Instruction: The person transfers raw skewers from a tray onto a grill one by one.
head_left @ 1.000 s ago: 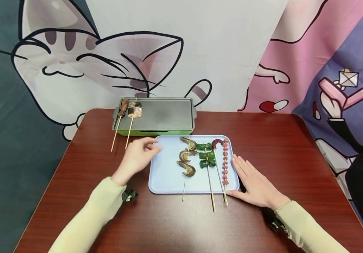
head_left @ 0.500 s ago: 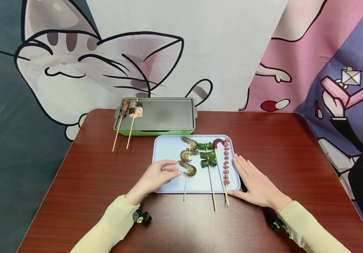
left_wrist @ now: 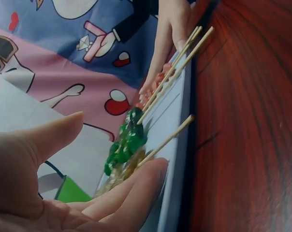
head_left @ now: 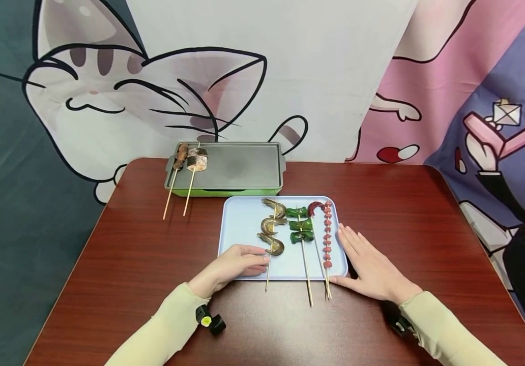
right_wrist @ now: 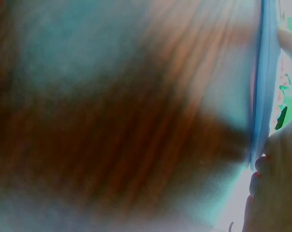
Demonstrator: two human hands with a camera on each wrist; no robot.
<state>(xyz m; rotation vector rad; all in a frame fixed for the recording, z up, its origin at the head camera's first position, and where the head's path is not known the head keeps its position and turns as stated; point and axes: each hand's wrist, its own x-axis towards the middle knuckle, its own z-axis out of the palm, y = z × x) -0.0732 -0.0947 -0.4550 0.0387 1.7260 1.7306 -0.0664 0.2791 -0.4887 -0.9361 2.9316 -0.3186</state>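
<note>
- Shrimp skewer (head_left: 277, 247) is laid near the tray's (head_left: 239, 218) middle, bare stick (head_left: 267, 282) jutting past the tray's near edge.
- Left hand (head_left: 232, 264) is held over the tray's near-left part; nothing gripped, thumb spread away from fingers, fingertips right at the stick. Contact can't be told.
- Right hand (head_left: 370, 267) is laid flat, nothing grasped, along the tray's right edge.
- Judged best: stick pinched below the lowest shrimp, tray braced from its right edge, skewer raised straight so the pepper skewer (head_left: 301, 237), just beside it on the tray, isn't dragged.
</note>
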